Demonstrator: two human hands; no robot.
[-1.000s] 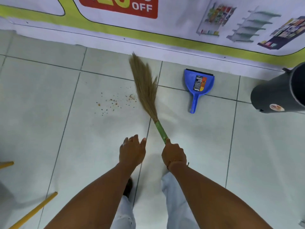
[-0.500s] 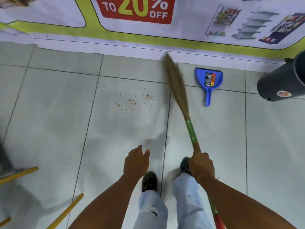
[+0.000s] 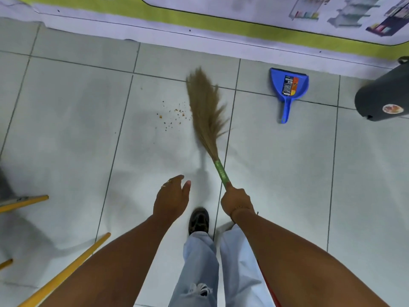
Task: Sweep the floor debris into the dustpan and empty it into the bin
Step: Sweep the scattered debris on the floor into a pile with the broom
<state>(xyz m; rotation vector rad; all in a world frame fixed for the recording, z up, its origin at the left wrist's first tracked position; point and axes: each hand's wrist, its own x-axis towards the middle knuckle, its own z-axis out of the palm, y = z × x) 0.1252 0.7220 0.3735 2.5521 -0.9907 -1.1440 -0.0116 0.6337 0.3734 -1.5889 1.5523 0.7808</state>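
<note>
Sweeping is the step in hand: my right hand (image 3: 238,201) is fisted on the broom (image 3: 207,111), left hand (image 3: 171,199) spread and empty. Debris (image 3: 173,115) lies ahead-left of the grip, touching the bristles; dustpan (image 3: 288,89) ahead-right, untouched. Next I'd gather the crumbs toward it.

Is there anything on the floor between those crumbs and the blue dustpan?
Only the broom itself: its bristles rest just right of the crumbs, held by the right hand. Beyond it, bare tile runs to the dustpan by the wall.
</note>
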